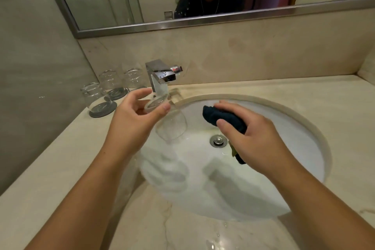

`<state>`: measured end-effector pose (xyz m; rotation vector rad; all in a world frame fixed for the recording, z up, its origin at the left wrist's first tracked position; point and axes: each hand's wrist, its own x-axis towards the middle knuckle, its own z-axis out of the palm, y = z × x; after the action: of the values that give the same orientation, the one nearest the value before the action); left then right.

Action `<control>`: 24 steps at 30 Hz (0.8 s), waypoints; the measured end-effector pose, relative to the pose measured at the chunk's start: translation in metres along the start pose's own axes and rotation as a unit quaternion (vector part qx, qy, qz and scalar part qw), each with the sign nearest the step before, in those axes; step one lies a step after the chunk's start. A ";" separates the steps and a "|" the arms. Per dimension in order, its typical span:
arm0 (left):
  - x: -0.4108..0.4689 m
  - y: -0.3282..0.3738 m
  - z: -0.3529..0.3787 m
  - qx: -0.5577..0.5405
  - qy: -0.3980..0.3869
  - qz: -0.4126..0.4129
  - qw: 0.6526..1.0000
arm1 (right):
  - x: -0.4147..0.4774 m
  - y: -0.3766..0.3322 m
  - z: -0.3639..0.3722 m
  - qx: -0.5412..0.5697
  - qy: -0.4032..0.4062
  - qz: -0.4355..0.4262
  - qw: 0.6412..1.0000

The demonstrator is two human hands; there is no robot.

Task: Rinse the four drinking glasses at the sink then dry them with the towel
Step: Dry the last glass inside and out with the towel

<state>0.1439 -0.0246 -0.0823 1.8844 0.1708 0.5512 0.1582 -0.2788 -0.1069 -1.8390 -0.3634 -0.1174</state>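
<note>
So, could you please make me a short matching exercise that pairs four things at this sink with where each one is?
Things:
1. dark towel
2. held glass
3. three glasses
4. drain plug

Places:
A. on the counter, left of the tap
B. in the left hand
C. bottom of the basin
D. in the right hand

Pairs: 1-D, 2-B, 3-A, 4-C

No readable text, brand, number or sign anywhere. Only marking: a small red patch on the faucet [162, 75] handle tip, right of the spout, no letters legible. Grey coasters left of the faucet show pale swirls, too blurred to read as writing.
</note>
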 end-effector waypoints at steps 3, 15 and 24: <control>0.018 -0.008 -0.022 0.029 0.048 0.000 0.998 | 0.001 0.006 0.004 -0.039 -0.038 -0.004 0.998; 0.106 -0.044 -0.055 0.184 0.123 -0.007 0.975 | 0.002 0.010 0.010 -0.090 -0.132 -0.047 0.986; 0.129 -0.052 -0.052 0.241 0.109 -0.020 0.964 | 0.005 0.014 0.010 -0.079 -0.127 -0.034 0.988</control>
<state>0.2418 0.0873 -0.0780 2.2788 0.5263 0.7373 0.1661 -0.2721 -0.1210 -2.0040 -0.6094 0.0447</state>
